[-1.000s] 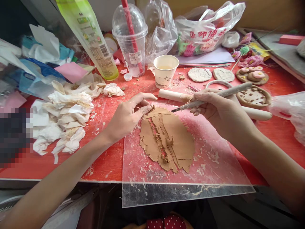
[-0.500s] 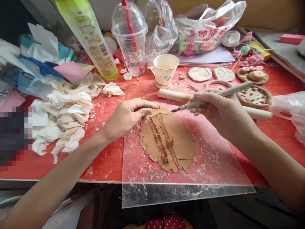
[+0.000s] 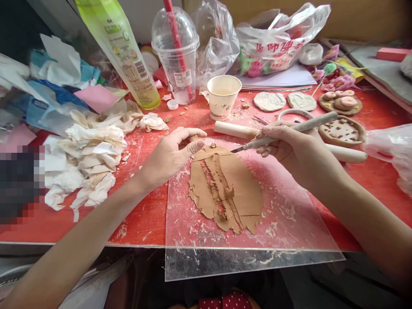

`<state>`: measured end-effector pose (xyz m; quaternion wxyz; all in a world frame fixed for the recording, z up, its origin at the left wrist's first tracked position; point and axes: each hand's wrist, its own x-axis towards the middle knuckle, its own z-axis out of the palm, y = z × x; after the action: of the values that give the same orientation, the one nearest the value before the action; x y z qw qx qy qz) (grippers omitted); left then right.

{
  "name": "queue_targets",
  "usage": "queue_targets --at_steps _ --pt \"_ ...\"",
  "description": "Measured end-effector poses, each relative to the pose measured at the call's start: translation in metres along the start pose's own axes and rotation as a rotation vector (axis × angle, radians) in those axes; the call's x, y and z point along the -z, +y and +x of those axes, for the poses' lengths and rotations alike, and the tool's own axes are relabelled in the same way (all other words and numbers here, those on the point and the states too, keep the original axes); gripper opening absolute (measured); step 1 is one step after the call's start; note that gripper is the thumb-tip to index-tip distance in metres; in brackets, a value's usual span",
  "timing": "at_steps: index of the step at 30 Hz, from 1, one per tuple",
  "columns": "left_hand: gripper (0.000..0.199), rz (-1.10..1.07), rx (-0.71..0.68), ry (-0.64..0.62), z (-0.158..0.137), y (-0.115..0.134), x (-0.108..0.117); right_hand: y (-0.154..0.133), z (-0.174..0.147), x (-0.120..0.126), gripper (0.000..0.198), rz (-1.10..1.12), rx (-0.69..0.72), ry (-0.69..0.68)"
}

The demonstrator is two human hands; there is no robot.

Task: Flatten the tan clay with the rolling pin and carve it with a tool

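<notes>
A thin, ragged-edged slab of brown clay (image 3: 247,184) lies on a clear acrylic sheet (image 3: 299,227). Two long slits run down the slab, and the red shows through the left one. Just off its upper left edge, my left hand (image 3: 174,150) hovers with thumb and fingers apart, holding nothing I can see. Gripped like a pen in my right hand (image 3: 286,141) is a grey-handled craft knife (image 3: 313,122), its tip at the slab's upper edge by a short cut line. Behind that hand lies a pale rolling pin (image 3: 233,129), partly hidden.
Crumpled tissues (image 3: 93,150) cover the left. At the back stand a green bottle (image 3: 128,64), a lidded plastic cup (image 3: 177,56) and a paper cup (image 3: 223,101) of liquid. Decorated clay discs (image 3: 343,131) and a plastic bag (image 3: 392,146) are on the right.
My left hand has lifted off the slab's upper edge and shifted slightly left, uncovering a small clay curl there. My right hand with the knife has barely moved.
</notes>
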<state>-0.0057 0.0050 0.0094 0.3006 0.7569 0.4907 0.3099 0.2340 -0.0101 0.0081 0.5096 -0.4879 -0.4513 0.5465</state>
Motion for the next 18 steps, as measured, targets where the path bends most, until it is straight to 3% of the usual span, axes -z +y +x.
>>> queue_targets --at_steps 7,13,18 --pt "0.020 0.079 -0.171 -0.099 -0.010 0.005 -0.001 0.001 0.001 0.000 0.013 -0.017 -0.012 0.017" --pt "0.016 0.190 -0.571 -0.193 -0.019 0.018 -0.013 0.001 0.001 -0.001 0.011 0.000 0.012 -0.002" --pt "0.031 0.331 -0.728 -0.295 -0.023 0.016 -0.026 0.002 0.001 0.000 0.012 0.010 0.038 -0.010"
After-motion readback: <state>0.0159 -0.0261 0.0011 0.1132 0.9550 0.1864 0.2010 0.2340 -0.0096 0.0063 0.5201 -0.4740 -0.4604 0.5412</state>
